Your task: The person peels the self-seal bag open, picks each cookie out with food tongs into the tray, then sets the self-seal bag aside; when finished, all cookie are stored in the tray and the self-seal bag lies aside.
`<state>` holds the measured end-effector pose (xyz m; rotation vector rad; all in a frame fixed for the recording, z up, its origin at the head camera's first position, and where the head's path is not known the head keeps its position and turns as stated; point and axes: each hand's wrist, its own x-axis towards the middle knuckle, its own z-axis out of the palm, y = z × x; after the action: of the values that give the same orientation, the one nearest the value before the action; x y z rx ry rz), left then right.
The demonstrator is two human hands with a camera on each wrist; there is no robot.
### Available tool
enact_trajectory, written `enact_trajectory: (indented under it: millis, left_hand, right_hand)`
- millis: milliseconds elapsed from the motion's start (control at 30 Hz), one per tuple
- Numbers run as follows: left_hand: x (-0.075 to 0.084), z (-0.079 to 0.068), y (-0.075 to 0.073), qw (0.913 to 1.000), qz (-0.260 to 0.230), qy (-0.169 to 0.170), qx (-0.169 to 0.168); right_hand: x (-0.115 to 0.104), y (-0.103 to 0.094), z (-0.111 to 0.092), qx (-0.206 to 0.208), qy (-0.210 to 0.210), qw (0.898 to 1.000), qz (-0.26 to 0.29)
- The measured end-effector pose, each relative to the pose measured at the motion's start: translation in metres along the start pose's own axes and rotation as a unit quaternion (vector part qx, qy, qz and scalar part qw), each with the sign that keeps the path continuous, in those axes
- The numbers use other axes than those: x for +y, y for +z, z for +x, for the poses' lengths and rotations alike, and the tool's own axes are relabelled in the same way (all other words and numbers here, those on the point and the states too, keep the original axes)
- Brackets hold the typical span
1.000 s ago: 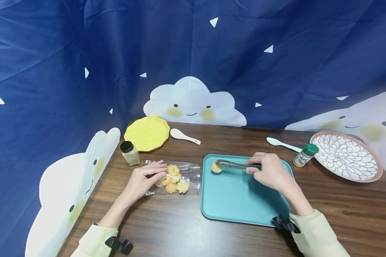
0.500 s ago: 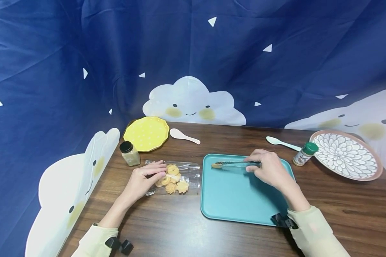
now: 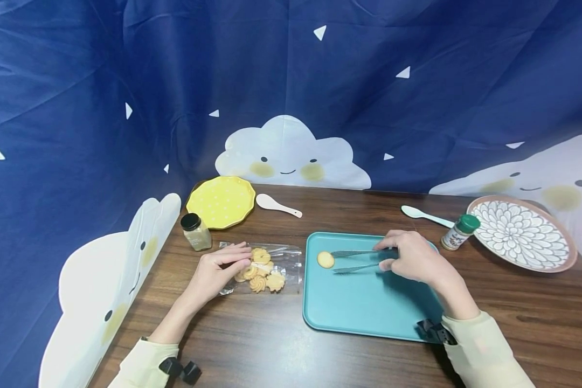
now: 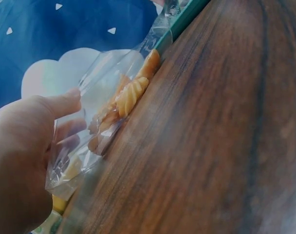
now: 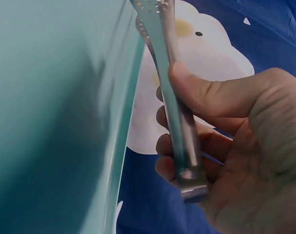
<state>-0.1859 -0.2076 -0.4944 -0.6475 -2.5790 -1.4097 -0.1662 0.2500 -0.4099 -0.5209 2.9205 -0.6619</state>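
Observation:
On the teal tray point(image 3: 364, 307) lies one round cookie point(image 3: 325, 260), flat near its far left corner. My right hand point(image 3: 412, 258) holds metal tongs point(image 3: 354, 253) over the tray, their arms spread and their tips just right of the cookie. In the right wrist view the thumb and fingers grip the tongs point(image 5: 175, 112) from both sides. At the left, my left hand point(image 3: 220, 272) holds the closed-off side of a clear plastic bag point(image 3: 291, 264) with several cookies point(image 3: 259, 269) inside. Thumb and fingers lie on either side of the bag point(image 4: 65, 180) in the left wrist view.
Behind the left hand stand a black-lidded jar point(image 3: 197, 233), a yellow plate point(image 3: 221, 202) and a white spoon point(image 3: 277, 206). Right of the tray are a green-capped shaker point(image 3: 459, 233), a pale spoon point(image 3: 427, 216) and a flower-patterned plate point(image 3: 519, 234). A blue curtain point(image 3: 291, 64) hangs behind the table.
The tongs turned the cookie on edge, then spread apart and let it go flat on the tray. The right hand shifted slightly right. The left hand stayed still.

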Motion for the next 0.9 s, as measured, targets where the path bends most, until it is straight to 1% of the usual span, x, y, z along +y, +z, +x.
enact_trajectory:
  millis: [100,167,300,367,467,567,700,900]
  left_hand:
    - [0.0,0.0,0.0,1.0,-0.001,-0.003,0.0]
    - [-0.001,0.0,0.0,1.0,-0.002,-0.003,0.001]
    - [-0.001,0.001,0.0,0.9999,-0.01,0.006,0.002]
    - [-0.001,0.001,0.0,0.9998,-0.015,0.009,0.003]
    - [-0.001,0.001,0.0,0.9998,-0.017,0.009,0.003]
    - [-0.001,0.0,0.0,0.9998,-0.017,0.005,0.002]
    - [-0.001,-0.001,0.0,0.9999,-0.016,-0.001,0.001]
    - [0.001,-0.001,0.0,0.9998,-0.019,0.0,0.002]
  right_hand:
    - [0.002,0.0,0.001,-0.003,0.02,1.0,0.011]
    - [0.002,0.002,0.001,0.003,0.031,0.999,0.024]
    - [-0.006,0.007,0.005,0.008,0.042,0.997,0.059]
    - [-0.013,0.01,0.007,0.004,0.035,0.997,0.068]
    - [-0.025,0.018,0.011,-0.003,0.011,0.997,0.078]
    - [-0.035,0.029,0.017,0.002,-0.01,0.998,0.067]
    - [-0.049,0.042,0.025,0.005,-0.022,0.999,0.033]
    - [-0.067,0.049,0.036,-0.013,-0.032,0.999,-0.014]
